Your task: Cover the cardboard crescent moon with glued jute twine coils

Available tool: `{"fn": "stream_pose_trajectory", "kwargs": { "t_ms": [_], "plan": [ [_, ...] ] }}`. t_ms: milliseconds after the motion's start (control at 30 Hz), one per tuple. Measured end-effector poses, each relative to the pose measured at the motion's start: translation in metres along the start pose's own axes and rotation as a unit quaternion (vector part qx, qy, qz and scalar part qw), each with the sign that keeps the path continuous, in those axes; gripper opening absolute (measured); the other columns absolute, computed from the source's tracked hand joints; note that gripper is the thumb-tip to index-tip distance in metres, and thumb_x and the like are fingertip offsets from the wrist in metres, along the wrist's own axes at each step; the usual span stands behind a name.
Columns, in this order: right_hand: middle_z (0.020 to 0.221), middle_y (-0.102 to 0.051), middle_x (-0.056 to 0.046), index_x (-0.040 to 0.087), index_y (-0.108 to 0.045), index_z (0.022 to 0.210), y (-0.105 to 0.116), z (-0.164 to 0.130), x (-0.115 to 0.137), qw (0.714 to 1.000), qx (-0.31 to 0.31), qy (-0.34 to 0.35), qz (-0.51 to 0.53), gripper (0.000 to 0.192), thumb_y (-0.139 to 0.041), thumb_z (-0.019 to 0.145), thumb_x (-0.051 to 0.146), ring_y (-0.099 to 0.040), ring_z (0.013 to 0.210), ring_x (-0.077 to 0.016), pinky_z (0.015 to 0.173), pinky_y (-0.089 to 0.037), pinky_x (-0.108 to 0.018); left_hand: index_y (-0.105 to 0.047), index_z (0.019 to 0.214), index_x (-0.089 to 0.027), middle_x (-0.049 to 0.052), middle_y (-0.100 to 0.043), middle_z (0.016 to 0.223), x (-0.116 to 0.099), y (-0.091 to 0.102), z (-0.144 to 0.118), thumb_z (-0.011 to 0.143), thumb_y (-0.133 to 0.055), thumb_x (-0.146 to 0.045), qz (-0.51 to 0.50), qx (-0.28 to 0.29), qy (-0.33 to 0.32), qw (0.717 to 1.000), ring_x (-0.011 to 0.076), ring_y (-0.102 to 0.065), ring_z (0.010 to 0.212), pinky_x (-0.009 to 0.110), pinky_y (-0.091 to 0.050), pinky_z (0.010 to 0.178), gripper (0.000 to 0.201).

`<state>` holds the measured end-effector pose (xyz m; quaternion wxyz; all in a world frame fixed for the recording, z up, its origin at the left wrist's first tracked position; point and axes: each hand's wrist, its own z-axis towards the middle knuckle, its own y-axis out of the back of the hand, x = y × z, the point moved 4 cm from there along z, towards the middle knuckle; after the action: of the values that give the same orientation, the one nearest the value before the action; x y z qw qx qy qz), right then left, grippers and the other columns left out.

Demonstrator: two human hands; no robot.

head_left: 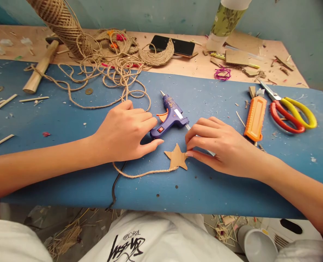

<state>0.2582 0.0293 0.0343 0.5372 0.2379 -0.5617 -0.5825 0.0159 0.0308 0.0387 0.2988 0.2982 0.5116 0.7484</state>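
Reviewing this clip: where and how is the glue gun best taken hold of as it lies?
Probably by the handle of the glue gun, the end with the red switch that points toward the left hand. It lies on its side, nozzle aimed away, so coming from the near-left side keeps fingers off the tip and clear of the cardboard star.

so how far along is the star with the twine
Done: the cardboard star is cut out, and the twine reaches its lower edge. In hand: the right hand pins the star with its fingertips, while the left hand rests by the glue gun. Left: the star's face is bare cardboard, with no twine wrapped on it.
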Motion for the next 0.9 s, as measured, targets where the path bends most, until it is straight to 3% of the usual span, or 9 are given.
{"fn": "stream_pose_trajectory", "kwargs": {
  "t_ms": [233, 500, 667, 900],
  "plan": [
    [0.107, -0.072, -0.007, 0.021, -0.064, 0.105, 0.011, -0.004, -0.001, 1.0, -0.007, -0.009, -0.003, 0.002, -0.064, 0.107, 0.021, -0.061, 0.098, -0.0219, 0.083, -0.038, -0.038, -0.062, 0.089, -0.02, 0.007, -0.073, 0.08, -0.003, 0.003, -0.001, 0.101, -0.058, -0.056, 0.006, 0.017, 0.012, 1.0, 0.0267, -0.068, 0.071, 0.046, -0.043, 0.071, 0.038],
    [0.111, -0.074, -0.006, 0.02, -0.07, 0.108, 0.003, -0.002, 0.001, 1.0, 0.015, 0.022, -0.002, 0.007, -0.063, 0.109, 0.023, -0.057, 0.097, -0.0201, 0.085, -0.037, -0.038, -0.067, 0.092, -0.016, 0.007, -0.074, 0.082, -0.005, 0.001, -0.001, 0.098, -0.061, -0.054, 0.007, 0.019, 0.003, 1.0, 0.0283, -0.071, 0.073, 0.047, -0.044, 0.073, 0.038],
    [0.107, -0.075, -0.006, 0.019, -0.07, 0.104, 0.003, -0.001, -0.001, 0.999, 0.014, 0.033, -0.01, 0.011, -0.061, 0.111, 0.02, -0.057, 0.096, -0.0197, 0.084, -0.037, -0.037, -0.067, 0.092, -0.016, 0.005, -0.074, 0.08, -0.005, -0.002, -0.003, 0.1, -0.065, -0.052, -0.004, 0.006, -0.002, 1.0, 0.0252, -0.069, 0.069, 0.044, -0.044, 0.074, 0.037],
    [0.105, -0.071, -0.006, 0.017, -0.065, 0.103, 0.0, 0.0, -0.001, 0.998, 0.025, 0.036, -0.05, 0.015, -0.054, 0.112, 0.018, -0.054, 0.095, -0.0208, 0.085, -0.036, -0.039, -0.065, 0.089, -0.017, 0.002, -0.07, 0.072, -0.005, -0.003, -0.005, 0.102, -0.067, -0.066, -0.022, -0.018, -0.019, 0.999, 0.0204, -0.064, 0.063, 0.041, -0.042, 0.075, 0.051]
  ]
}}
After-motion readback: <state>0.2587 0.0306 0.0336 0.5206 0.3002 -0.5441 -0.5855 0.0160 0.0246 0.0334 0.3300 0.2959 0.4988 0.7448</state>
